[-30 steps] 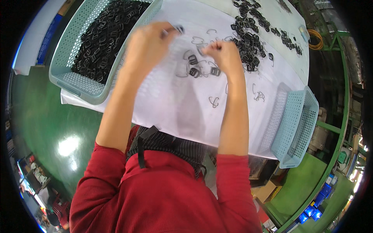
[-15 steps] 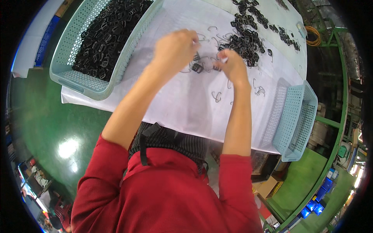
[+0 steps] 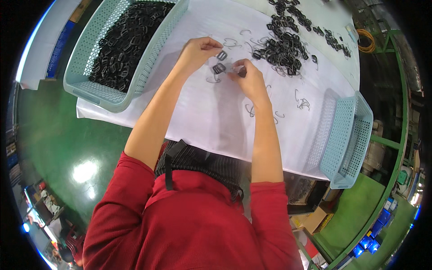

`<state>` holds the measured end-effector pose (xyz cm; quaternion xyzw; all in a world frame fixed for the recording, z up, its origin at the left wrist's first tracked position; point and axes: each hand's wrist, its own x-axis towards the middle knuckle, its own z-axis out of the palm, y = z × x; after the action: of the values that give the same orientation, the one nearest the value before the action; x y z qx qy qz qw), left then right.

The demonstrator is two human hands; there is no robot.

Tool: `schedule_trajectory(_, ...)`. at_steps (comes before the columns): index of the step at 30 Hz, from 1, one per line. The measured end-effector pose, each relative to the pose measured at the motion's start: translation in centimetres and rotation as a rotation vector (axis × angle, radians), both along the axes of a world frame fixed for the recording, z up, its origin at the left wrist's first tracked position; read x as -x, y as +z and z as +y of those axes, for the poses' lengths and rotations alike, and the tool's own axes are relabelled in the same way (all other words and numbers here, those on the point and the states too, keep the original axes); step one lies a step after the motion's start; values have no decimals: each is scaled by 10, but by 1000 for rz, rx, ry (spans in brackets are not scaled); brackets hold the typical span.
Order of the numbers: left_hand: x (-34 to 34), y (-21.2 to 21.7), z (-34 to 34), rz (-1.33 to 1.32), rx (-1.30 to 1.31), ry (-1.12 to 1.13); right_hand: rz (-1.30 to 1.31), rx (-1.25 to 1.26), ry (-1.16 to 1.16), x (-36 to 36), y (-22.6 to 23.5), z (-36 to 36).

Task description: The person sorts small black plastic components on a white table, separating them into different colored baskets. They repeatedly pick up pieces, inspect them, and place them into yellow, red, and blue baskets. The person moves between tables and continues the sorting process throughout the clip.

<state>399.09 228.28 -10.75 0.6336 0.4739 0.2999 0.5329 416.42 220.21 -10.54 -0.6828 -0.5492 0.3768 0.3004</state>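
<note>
My left hand pinches a small black buckle over the white-covered table. My right hand is closed on another small black part, close beside the left. A further black buckle lies on the cloth just between and below the two hands. A heap of black buckles lies just beyond my right hand, with thin wire clips scattered around it.
A pale blue perforated basket full of black buckles stands at the left. A second pale blue basket hangs over the table's right edge. Green floor lies below, and cartons and bins sit at lower right.
Both hands have moved to the right and nearer each other, toward the heap of buckles. The left hand left the basket's edge and now meets the right.
</note>
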Motion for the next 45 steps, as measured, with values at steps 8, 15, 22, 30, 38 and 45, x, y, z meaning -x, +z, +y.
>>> schedule_trajectory(8,19,15,-18,169,-293,189,-246,-18,-2,26,-3,25)
schedule_trajectory(15,66,106,-53,199,-674,392,-248,79,123,16,9,43)
schedule_trajectory(22,135,111,-43,487,-967,711,-418,214,200,29,3,39)
schedule_trajectory(30,74,55,-118,75,-651,118,-523,157,82,-3,45,43)
schedule_trajectory(38,40,-11,-127,400,-527,-124,-839,19,-114,11,66,59)
schedule_trajectory(45,-24,-36,-78,569,-733,-151,113,-445,333,141,135,45)
